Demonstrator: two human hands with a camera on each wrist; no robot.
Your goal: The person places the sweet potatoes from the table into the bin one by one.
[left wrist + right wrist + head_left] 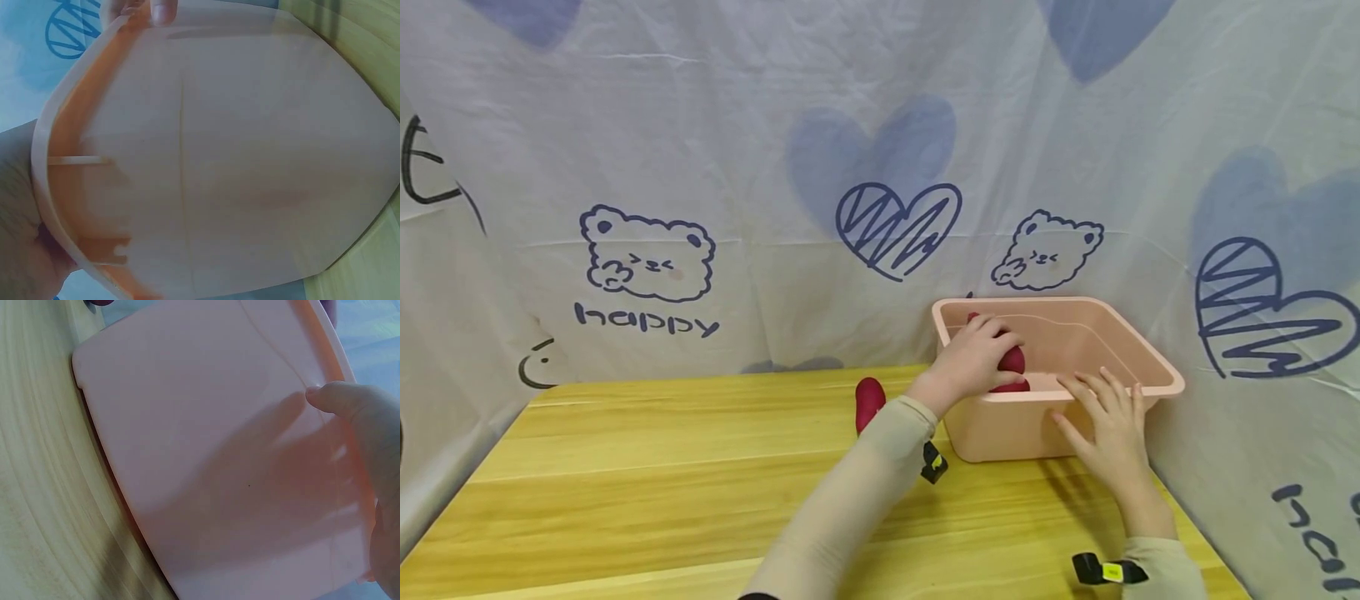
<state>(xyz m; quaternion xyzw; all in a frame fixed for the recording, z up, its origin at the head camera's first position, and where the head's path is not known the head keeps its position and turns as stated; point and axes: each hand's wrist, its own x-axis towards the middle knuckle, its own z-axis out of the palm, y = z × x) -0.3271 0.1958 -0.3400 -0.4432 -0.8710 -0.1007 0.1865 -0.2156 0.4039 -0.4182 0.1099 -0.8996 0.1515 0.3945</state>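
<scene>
My left hand [973, 354] reaches over the left rim into a pink plastic bin [1015, 429]. Its fingers and thumb curl round a dark red sweet potato [1012, 360]. More dark red shows below the thumb and beyond the fingertips, partly hidden by the hand. At the bin's front rim, my right hand [1108, 429] holds on with its fingers over the edge and its thumb on the outer wall, as the right wrist view shows. Another sweet potato [869, 404] lies on the table left of the bin, its near end behind my left sleeve.
The bin stands at the back right of a wooden table [662, 467], close to a pale hanging cloth [760, 167] with hearts and bears printed on it. The cloth also runs along the right side. Black wrist straps [1108, 570] show on my arms.
</scene>
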